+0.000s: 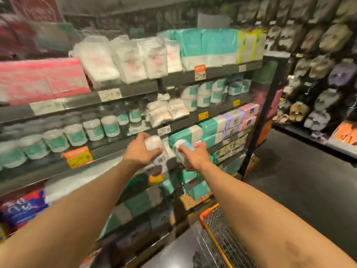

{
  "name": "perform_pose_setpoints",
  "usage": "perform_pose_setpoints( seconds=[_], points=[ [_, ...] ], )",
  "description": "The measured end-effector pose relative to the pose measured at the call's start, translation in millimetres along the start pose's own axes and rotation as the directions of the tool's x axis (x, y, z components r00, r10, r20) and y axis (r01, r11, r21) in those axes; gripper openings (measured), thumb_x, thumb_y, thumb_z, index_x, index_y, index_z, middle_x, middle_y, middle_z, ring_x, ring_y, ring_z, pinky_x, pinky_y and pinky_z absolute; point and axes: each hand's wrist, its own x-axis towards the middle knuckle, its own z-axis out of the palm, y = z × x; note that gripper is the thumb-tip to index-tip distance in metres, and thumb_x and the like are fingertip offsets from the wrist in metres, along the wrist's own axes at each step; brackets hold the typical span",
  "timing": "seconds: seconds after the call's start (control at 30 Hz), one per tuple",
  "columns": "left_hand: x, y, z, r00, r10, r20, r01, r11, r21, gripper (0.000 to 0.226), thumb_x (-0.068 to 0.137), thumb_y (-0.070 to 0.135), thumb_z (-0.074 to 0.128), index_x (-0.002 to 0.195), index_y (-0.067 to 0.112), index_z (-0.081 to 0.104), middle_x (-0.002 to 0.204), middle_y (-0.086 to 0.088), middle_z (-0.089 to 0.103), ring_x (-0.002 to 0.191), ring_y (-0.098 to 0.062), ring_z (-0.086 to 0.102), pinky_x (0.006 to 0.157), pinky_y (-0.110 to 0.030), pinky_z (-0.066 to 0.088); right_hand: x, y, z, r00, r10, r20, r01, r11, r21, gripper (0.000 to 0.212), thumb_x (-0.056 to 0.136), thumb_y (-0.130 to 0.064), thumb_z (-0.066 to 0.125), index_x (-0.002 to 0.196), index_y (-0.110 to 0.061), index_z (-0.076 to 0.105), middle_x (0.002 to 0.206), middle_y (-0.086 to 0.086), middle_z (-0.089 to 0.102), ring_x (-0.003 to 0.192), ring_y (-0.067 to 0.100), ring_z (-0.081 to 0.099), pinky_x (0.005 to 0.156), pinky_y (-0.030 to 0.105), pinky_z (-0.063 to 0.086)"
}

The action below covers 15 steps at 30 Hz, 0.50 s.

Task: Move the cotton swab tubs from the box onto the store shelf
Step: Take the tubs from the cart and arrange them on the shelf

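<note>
Left hand (pixel 142 151) grips one cotton swab tub (pixel 155 146). Right hand (pixel 196 158) grips a second tub (pixel 180 149). Both tubs are at frame centre, near the shelf edge (pixel 108 151) and not yet placed. Shelved tubs (pixel 77 133) stand centre left. Task judged part-done; the box is not visible.

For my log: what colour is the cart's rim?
Orange; the cart's rim shows best in the head view.

Dim, motion blur, edges warped.
</note>
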Motion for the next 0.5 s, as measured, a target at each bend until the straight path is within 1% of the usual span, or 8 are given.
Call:
perform_pose_setpoints(
  seconds=[0.07,0.13,0.17,0.23,0.33,0.37,0.43,0.5],
  points=[
    [7,-11,-19,0.999,-0.011,-0.04,0.011,1.0,-0.017,0.061,0.081,0.048,0.078,0.126,0.022,0.045,0.111,-0.009,0.062,0.095,-0.03,0.059,0.08,-0.033,0.046,5,-19,15,0.997,-0.082,-0.003,0.082,0.991,-0.106,0.065,0.069,-0.06,0.071,0.118,-0.024,0.049,0.119,0.013,0.063,0.107,0.035,0.062,0.086,0.047,0.058],
    [21,-18,-37,0.996,-0.004,-0.091,0.002,1.0,-0.029,0.059,0.082,0.047,0.077,0.124,0.022,0.045,0.111,-0.012,0.063,0.095,-0.031,0.059,0.077,-0.033,0.044,9,-43,27,0.982,-0.189,0.021,0.19,0.961,-0.203,0.069,0.077,-0.059,0.07,0.131,-0.02,0.051,0.126,0.013,0.062,0.114,0.034,0.059,0.096,0.043,0.052],
    [27,-21,-44,0.993,-0.008,-0.115,0.003,0.999,-0.04,0.057,0.083,0.045,0.078,0.124,0.021,0.046,0.11,-0.01,0.062,0.093,-0.029,0.057,0.076,-0.032,0.041,14,-54,31,0.972,-0.234,0.028,0.233,0.942,-0.242,0.07,0.081,-0.056,0.07,0.135,-0.016,0.048,0.129,0.013,0.061,0.117,0.035,0.058,0.097,0.04,0.049],
    [39,-31,-54,0.989,-0.034,-0.147,0.025,0.998,-0.062,0.055,0.083,0.044,0.078,0.122,0.021,0.046,0.106,-0.007,0.061,0.091,-0.027,0.056,0.074,-0.032,0.042,25,-76,42,0.957,-0.288,0.026,0.283,0.915,-0.287,0.07,0.084,-0.056,0.071,0.133,-0.014,0.044,0.129,0.014,0.061,0.117,0.036,0.059,0.094,0.041,0.048],
    [59,-47,-61,0.984,-0.074,-0.162,0.061,0.995,-0.083,0.054,0.082,0.046,0.077,0.119,0.025,0.045,0.103,-0.007,0.064,0.091,-0.03,0.062,0.079,-0.039,0.054,52,-101,63,0.931,-0.358,0.073,0.359,0.861,-0.36,0.067,0.086,-0.062,0.065,0.129,-0.015,0.047,0.126,0.016,0.062,0.116,0.038,0.059,0.092,0.042,0.048],
    [69,-52,-64,0.979,-0.092,-0.181,0.075,0.992,-0.1,0.053,0.081,0.045,0.078,0.118,0.025,0.046,0.102,-0.008,0.064,0.092,-0.031,0.063,0.08,-0.039,0.055,63,-108,73,0.924,-0.369,0.102,0.379,0.84,-0.389,0.068,0.087,-0.066,0.062,0.131,-0.016,0.048,0.126,0.017,0.062,0.117,0.038,0.059,0.093,0.042,0.048],
    [86,-60,-68,0.969,-0.124,-0.215,0.1,0.987,-0.122,0.051,0.081,0.04,0.079,0.118,0.023,0.048,0.101,-0.008,0.064,0.094,-0.031,0.061,0.079,-0.034,0.049,82,-117,91,0.909,-0.386,0.157,0.414,0.799,-0.436,0.074,0.086,-0.073,0.055,0.135,-0.018,0.05,0.128,0.017,0.061,0.119,0.039,0.058,0.096,0.044,0.05],
    [109,-67,-70,0.959,-0.164,-0.231,0.137,0.982,-0.129,0.048,0.079,0.038,0.08,0.114,0.027,0.05,0.102,-0.008,0.065,0.093,-0.029,0.06,0.076,-0.031,0.043,106,-125,111,0.901,-0.386,0.195,0.432,0.78,-0.453,0.078,0.084,-0.076,0.052,0.137,-0.019,0.049,0.129,0.016,0.061,0.12,0.038,0.057,0.098,0.045,0.049]
  ],
)
